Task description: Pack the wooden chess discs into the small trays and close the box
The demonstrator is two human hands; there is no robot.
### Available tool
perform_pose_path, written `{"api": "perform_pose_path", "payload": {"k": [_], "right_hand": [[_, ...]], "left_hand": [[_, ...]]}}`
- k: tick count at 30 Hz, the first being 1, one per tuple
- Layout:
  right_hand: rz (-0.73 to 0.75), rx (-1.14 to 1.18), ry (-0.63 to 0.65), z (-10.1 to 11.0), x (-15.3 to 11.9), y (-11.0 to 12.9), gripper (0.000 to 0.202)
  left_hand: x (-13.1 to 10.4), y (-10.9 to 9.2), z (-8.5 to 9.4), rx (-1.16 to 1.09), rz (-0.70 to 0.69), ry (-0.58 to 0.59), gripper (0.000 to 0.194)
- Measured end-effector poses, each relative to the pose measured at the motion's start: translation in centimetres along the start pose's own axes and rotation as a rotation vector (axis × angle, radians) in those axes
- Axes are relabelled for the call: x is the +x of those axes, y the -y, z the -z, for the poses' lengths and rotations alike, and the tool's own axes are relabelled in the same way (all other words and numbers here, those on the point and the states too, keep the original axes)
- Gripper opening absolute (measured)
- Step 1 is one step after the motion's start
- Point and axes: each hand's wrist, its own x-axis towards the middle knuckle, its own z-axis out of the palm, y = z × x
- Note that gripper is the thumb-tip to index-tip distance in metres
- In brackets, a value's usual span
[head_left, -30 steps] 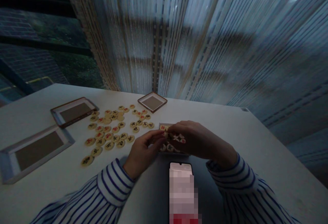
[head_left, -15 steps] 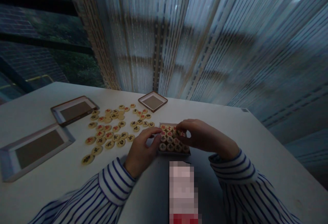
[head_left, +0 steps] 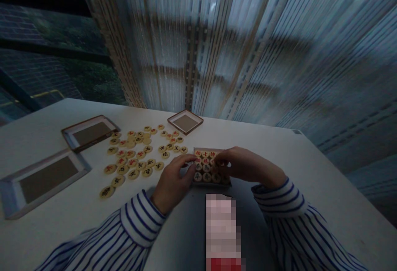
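Observation:
A small box (head_left: 214, 185) stands in front of me, filled with rows of round Chinese chess pieces (head_left: 206, 177) marked in red and black. My left hand (head_left: 175, 180) grips the box's left side, thumb and forefinger bent at its edge. Over the right part of the box, my right hand (head_left: 240, 163) has its fingers pinched together around a Chinese chess piece (head_left: 214, 171), which is partly hidden by the fingertips. The hand also covers the pieces at the box's right end.
Many loose Chinese chess pieces (head_left: 133, 174) lie scattered on the white table (head_left: 294, 163) to the left. Two open box parts (head_left: 88, 164) (head_left: 116, 129) sit at far left, and another tray-like lid (head_left: 201, 121) lies at the back. A blurred patch (head_left: 221, 225) appears at the front.
My right hand has shifted slightly down and its fingers have drawn in, uncovering a red piece in the back row. My left hand stays at the box's left side.

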Motion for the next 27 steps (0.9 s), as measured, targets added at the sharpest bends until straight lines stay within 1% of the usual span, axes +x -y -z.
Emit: {"api": "perform_pose_path", "payload": {"k": [10, 19, 27], "right_hand": [[0.014, -0.002, 0.055, -0.21, 0.22, 0.13, 0.021], [0.025, -0.006, 0.045, -0.29, 0.24, 0.1, 0.019], [0.038, 0.007, 0.034, -0.45, 0.3, 0.11, 0.022]], "left_hand": [[-0.03, 0.11, -0.09, -0.002, -0.007, 0.015, 0.02], [-0.11, -0.03, -0.15, 0.016, -0.005, 0.03, 0.02], [-0.19, 0.02, -0.19, 0.02, -0.015, 0.027, 0.02]]}}
